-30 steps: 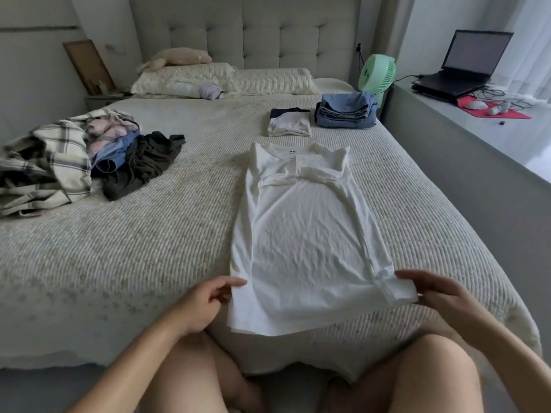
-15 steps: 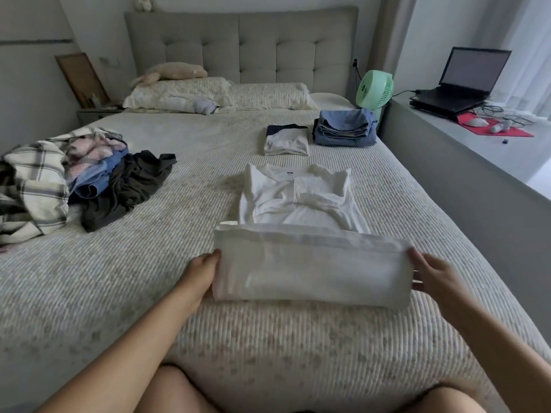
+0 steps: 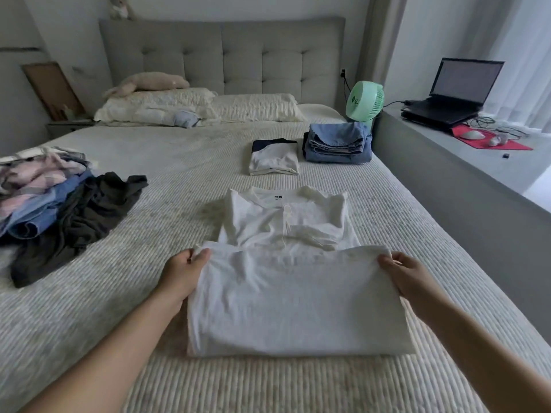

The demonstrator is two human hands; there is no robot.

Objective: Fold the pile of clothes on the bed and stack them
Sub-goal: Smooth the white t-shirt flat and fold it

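A white shirt (image 3: 286, 281) lies on the bed (image 3: 167, 180) in front of me, its lower half turned up over the body so the hem edge sits just below the collar and placket. My left hand (image 3: 182, 275) pinches the hem's left corner. My right hand (image 3: 402, 274) pinches the right corner. An unfolded pile of clothes (image 3: 59, 204), with plaid, pink, blue and dark pieces, sits at the left. Two folded stacks lie farther up: a white and navy one (image 3: 274, 158) and a blue denim one (image 3: 338, 143).
Pillows (image 3: 196, 107) and a plush toy (image 3: 149, 83) lie at the headboard. A green fan (image 3: 365, 99) stands at the bed's far right corner. A grey ledge (image 3: 477, 180) along the right holds a laptop (image 3: 456, 90) and a red mat.
Both hands lifted the shirt's hem from the near bed edge and carried it away from me over the body, up toward the collar. The view tilted forward.
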